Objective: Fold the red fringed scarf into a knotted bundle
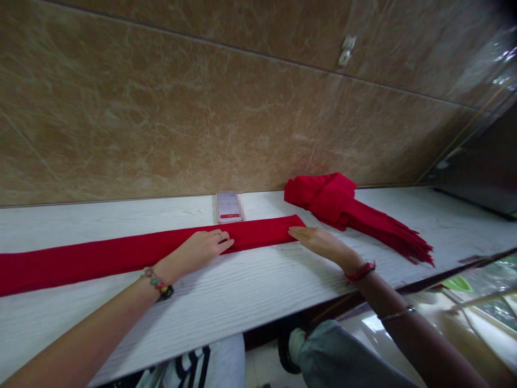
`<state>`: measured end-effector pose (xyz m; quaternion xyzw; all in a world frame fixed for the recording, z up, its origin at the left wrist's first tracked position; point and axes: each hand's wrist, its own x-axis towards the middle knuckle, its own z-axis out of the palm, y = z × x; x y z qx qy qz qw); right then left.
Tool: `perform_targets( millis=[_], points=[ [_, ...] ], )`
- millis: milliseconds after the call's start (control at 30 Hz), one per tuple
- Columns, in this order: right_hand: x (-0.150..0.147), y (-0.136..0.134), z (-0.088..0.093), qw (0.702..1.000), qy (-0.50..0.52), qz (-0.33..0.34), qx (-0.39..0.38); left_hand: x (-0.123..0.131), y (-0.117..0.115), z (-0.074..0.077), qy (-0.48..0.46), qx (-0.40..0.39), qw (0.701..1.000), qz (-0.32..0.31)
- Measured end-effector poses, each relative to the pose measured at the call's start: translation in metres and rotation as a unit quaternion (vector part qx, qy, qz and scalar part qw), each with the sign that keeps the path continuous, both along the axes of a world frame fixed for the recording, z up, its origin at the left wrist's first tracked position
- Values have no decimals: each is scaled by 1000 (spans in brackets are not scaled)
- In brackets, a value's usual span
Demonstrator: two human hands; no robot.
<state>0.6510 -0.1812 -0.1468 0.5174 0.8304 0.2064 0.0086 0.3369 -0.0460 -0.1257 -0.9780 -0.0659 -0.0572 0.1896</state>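
Observation:
A long red scarf (100,256) lies stretched flat along the white wooden table (250,285), running off the left edge of view. My left hand (200,248) rests flat on it near the middle, fingers stretched out, a ring on one finger. My right hand (319,240) lies flat at the scarf's right end, fingers extended and touching the cloth's edge. A second red scarf (343,207), folded into a bundle with fringe trailing to the right, sits on the table just beyond my right hand.
A phone (229,207) lies on the table against the brown marble wall (202,108), just behind the flat scarf. A dark object (480,178) stands at the far right. My knees show below the table's front edge.

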Motion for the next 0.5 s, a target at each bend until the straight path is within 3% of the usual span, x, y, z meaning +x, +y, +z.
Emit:
perform_targets(
  millis=[267,500],
  points=[
    [10,-1,-3,999,25,-22,28,-11,9,2,-29,45,999,3],
    [16,-2,-11,998,51,-20,-6,-8,10,1,1,-55,998,-15]
  ],
)
